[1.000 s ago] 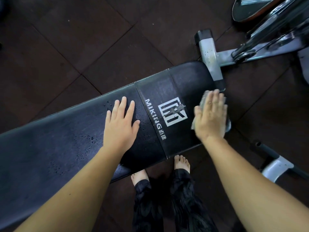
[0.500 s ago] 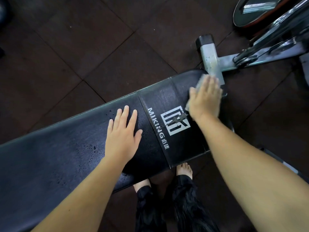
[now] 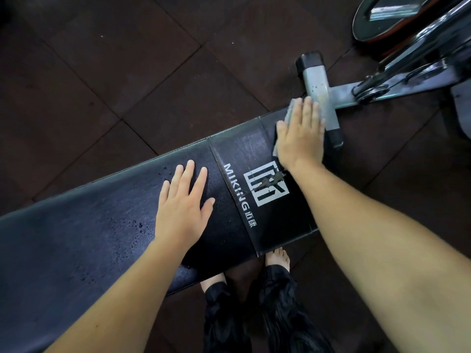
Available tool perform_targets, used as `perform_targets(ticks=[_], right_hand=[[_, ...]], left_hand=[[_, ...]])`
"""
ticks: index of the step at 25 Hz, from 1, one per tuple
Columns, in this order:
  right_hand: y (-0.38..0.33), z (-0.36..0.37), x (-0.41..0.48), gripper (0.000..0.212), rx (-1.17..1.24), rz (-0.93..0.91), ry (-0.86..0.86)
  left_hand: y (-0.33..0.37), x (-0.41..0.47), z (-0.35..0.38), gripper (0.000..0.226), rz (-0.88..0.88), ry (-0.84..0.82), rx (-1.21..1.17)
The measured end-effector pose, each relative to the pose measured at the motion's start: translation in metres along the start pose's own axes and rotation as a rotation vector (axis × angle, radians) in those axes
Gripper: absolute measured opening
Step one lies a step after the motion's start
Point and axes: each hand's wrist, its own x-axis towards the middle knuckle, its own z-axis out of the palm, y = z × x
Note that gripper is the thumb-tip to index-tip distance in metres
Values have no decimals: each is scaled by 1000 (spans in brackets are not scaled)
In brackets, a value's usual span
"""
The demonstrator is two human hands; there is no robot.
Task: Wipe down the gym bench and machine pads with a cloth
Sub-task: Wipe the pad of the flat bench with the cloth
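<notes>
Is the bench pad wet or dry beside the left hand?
Wet: water droplets bead on the bench pad beside the left hand.

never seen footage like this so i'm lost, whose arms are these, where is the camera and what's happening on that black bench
These are a person's two bare arms, filmed by one wide-angle camera worn on the head, looking down. The long black padded bench with a white printed logo lies across the view. The left hand rests flat on it, fingers straight, holding nothing. The right hand presses a small grey cloth flat on the bench's end, near a silver metal foot bar. Small water drops dot the pad. Below are the person's bare feet on dark floor tiles.
</notes>
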Motion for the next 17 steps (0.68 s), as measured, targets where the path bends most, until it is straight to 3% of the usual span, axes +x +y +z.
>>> perform_targets(ticks=[3, 6, 8, 9, 13, 15, 17], right_hand=[[-3, 16, -67, 71, -56, -259, -62], [19, 31, -177, 72, -172, -661, -161], [25, 37, -163, 70, -227, -838, -175], [15, 35, -139, 69, -250, -809, -149], [-48, 18, -50, 72, -121, -362, -135], [-65, 30, -81, 75, -103, -396, -106], [-69, 50, -158, 75, -194, -643, -162]], left_hand=[[1, -1, 0, 67, -13, -10, 7], [0, 0, 1, 67, -18, -15, -2], [0, -1, 0, 67, -20, -28, 5], [-1, -2, 1, 68, -26, -34, 15], [-23, -19, -2, 69, -92, 12, 56], [-43, -30, -6, 68, -144, 38, 56], [-66, -41, -10, 68, -209, 38, 56]])
